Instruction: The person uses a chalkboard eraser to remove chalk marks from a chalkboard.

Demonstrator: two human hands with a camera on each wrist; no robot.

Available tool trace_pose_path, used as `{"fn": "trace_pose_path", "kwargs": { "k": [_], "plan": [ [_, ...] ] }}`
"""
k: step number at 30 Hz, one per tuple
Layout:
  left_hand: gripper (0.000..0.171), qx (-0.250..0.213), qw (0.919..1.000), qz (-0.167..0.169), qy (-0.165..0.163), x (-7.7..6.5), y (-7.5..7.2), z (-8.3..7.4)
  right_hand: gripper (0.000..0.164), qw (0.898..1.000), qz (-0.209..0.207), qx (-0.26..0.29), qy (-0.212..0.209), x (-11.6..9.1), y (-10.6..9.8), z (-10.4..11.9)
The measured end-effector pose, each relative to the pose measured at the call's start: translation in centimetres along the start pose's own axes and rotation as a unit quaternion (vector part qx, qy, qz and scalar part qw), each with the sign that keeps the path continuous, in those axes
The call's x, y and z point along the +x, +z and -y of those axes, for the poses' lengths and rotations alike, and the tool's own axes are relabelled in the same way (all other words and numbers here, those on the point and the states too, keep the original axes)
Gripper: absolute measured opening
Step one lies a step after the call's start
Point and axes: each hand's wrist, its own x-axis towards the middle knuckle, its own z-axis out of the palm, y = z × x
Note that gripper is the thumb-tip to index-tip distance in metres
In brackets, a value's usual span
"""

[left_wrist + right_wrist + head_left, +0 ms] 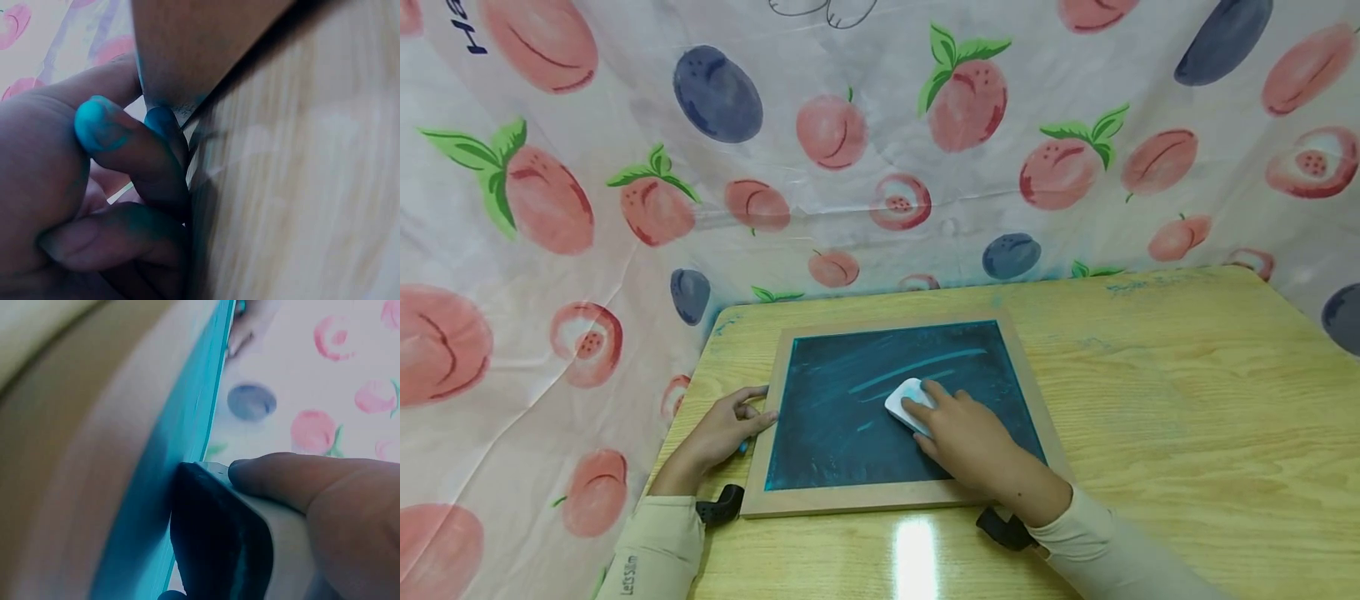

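Note:
A small chalkboard point(850, 433) in a light wooden frame lies on the table, with pale blue chalk streaks point(917, 371) across its dark surface. My right hand point(973, 437) holds a white-topped eraser point(895, 404) down on the board, right of its middle. In the right wrist view the eraser's dark underside point(222, 544) meets the blue-tinted board. At the frame's left edge, my left hand point(722, 429) pinches the wood between thumb and fingers. Blue chalk dust coats its fingertips point(103, 128) in the left wrist view, where lower fingers curl beneath the frame's edge point(187, 56).
The wood-grain table point(1165, 433) extends to the right of the board, with faint blue smudges near its back edge. A fruit-printed cloth point(895, 125) hangs behind and along the left side. Black wrist devices point(722, 504) sit below both hands.

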Motion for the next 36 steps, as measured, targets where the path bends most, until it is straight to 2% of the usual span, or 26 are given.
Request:
{"fn": "trace_pose_path", "kwargs": {
  "k": [9,12,15,21,27,36],
  "plan": [
    [0.069,-0.004,0.9999,-0.001,-0.011,0.1,0.0,0.0,0.047,0.995,0.025,-0.027,-0.091,0.8,1.0,4.7],
    [0.069,-0.006,0.9999,0.001,-0.010,0.2,0.0,-0.1,0.048,0.995,0.033,-0.021,-0.097,0.9,1.0,5.2],
    [0.068,-0.003,0.9999,0.002,-0.009,0.3,0.0,0.0,0.049,0.996,0.038,-0.008,-0.082,1.0,1.0,4.9],
    [0.067,0.003,0.9999,-0.002,-0.010,0.3,-0.2,0.2,0.049,0.998,0.043,0.021,-0.031,1.1,0.4,2.9],
    [0.070,0.008,0.9999,-0.001,-0.011,0.3,-0.3,0.0,0.050,0.999,0.029,0.035,0.030,0.6,-0.3,-1.0],
    [0.072,0.008,0.9999,0.001,-0.012,0.2,-0.3,0.2,0.048,0.997,-0.008,0.030,0.069,-0.3,-1.9,-6.5]
  ]
}}
